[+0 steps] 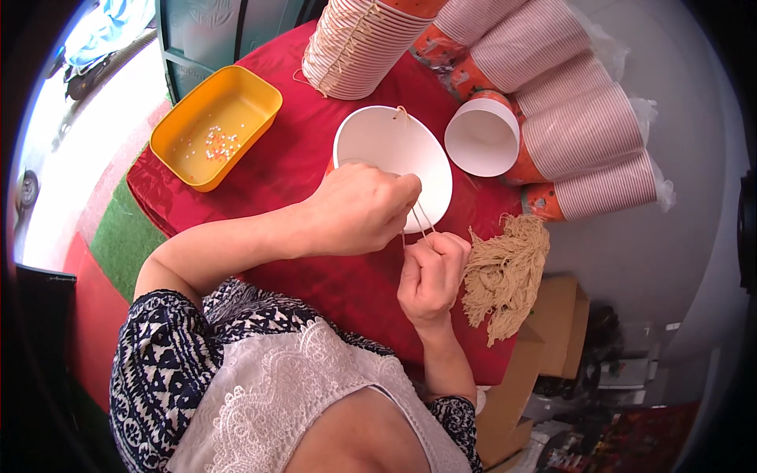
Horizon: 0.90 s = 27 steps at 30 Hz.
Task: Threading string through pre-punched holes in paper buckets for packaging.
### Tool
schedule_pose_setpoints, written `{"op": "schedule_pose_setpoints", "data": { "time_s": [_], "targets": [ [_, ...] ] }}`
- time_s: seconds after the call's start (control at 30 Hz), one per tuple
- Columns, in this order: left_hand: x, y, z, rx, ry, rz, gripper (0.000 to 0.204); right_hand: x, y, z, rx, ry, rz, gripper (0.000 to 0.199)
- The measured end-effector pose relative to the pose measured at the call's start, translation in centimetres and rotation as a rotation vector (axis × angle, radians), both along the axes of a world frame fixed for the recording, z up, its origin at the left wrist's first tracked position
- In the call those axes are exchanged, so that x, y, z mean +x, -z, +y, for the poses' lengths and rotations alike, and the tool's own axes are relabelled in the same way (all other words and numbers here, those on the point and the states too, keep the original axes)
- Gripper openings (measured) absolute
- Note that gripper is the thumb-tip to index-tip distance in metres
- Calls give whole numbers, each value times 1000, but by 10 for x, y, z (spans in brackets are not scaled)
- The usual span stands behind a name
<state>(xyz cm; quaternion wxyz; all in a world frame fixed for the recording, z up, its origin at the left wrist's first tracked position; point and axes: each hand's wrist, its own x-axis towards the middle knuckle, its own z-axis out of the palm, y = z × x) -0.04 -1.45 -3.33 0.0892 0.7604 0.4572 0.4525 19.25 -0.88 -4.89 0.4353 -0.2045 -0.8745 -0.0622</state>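
A white-lined paper bucket [422, 169] with an orange outside tilts on the red cloth before me, its mouth facing me. A small loop of string [401, 112] passes through its far rim. My left hand [359, 209] is closed in a pinch over the near rim and hides part of it. My right hand [434, 277] is closed too, a little nearer and to the right. Thin tan strings [423, 217] run taut between both hands at the near rim; whether they pass through a hole is hidden.
A yellow plastic tub [169, 142] with small white and orange bits stands at the left. A tall stack of paper buckets [355, 51] is at the back. More wrapped stacks [583, 134] and an open bucket [481, 142] lie right, above a tan string bundle [509, 272].
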Motion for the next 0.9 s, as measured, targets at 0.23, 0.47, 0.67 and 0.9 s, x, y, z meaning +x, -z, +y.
{"op": "schedule_pose_setpoints", "data": {
  "time_s": [0.23,0.47,0.67,0.9],
  "targets": [
    [-4,-4,-4,73,141,-9,12,-3,6,2,-326,-19,257,13],
    [-8,-9,-15,51,185,63,7,-12,6,0,-554,21,402,8],
    [-9,-7,-15,52,174,104,6,-12,8,1,-506,30,358,8],
    [-8,-3,-14,16,151,101,9,1,17,0,-419,-102,364,7]
  ]
}}
